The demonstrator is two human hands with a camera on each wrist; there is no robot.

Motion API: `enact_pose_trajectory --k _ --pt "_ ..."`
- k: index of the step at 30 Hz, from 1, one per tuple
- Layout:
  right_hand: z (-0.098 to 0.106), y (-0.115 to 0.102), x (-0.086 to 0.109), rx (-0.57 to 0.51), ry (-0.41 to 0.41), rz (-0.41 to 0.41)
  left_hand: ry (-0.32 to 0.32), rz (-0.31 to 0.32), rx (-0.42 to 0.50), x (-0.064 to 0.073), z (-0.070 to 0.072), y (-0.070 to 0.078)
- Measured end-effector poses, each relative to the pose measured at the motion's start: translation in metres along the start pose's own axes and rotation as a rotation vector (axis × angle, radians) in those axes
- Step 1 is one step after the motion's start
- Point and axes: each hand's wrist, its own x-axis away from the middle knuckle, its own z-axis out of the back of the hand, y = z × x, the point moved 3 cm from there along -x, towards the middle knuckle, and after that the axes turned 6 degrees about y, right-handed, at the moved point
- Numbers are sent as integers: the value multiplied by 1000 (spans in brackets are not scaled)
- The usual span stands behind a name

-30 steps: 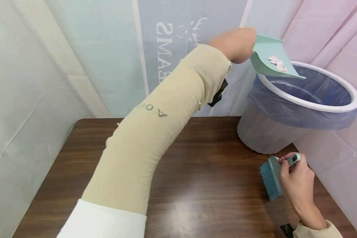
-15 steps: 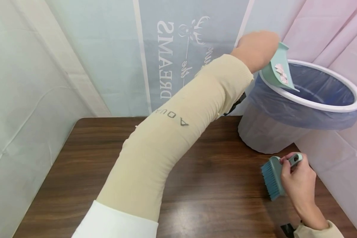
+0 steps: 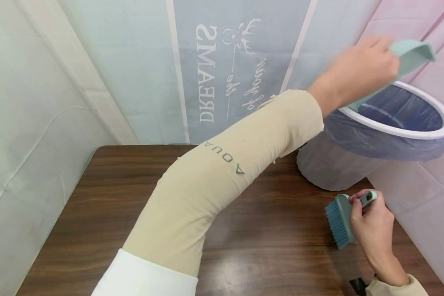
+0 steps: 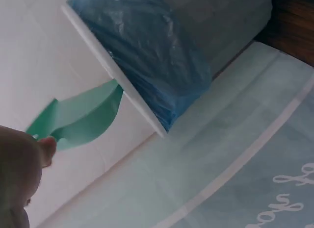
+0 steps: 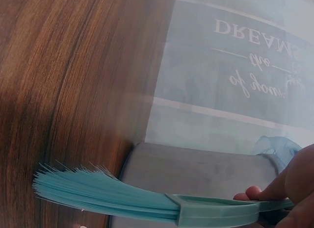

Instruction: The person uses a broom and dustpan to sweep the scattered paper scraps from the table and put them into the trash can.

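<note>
My left hand (image 3: 370, 63) grips the handle of a mint-green dustpan (image 3: 410, 57), raised over the left rim of a bin (image 3: 325, 164). The pan is tilted steeply, its lip against the bin's white rim (image 4: 108, 61) in the left wrist view. Its inner face is hidden from the head view, and no pink pieces show on it. My right hand (image 3: 373, 228) holds a green hand brush (image 3: 342, 222) by its handle, its blue bristles (image 5: 98, 189) pointing left, low by the table. Tiny pale specks show beside the bristles in the right wrist view.
The bin, lined with a blue plastic bag (image 3: 385, 144), stands at the back right of the brown wooden table (image 3: 266, 230). Printed fabric walls (image 3: 140, 74) close in the back and left side, and a pink one (image 3: 436, 181) the right.
My left hand has moved right over the bin, and the dustpan has tipped from showing pink-white pieces to steeply tilted, the pieces out of sight. The right hand and brush have stayed almost still.
</note>
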Motion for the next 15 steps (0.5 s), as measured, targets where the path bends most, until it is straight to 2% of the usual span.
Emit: enact_pose_trajectory --k 2,5,9,15 --pt "0 0 0 5 -1 0 67 -54 -34 0 -1 7" --pt "1 0 0 8 -1 0 95 -78 -84 -1 -2 14" --pt "2 0 1 9 4 -2 110 -49 -76 -2 0 14" --pt "2 -1 1 1 -3 3 153 35 -88 4 6 3"
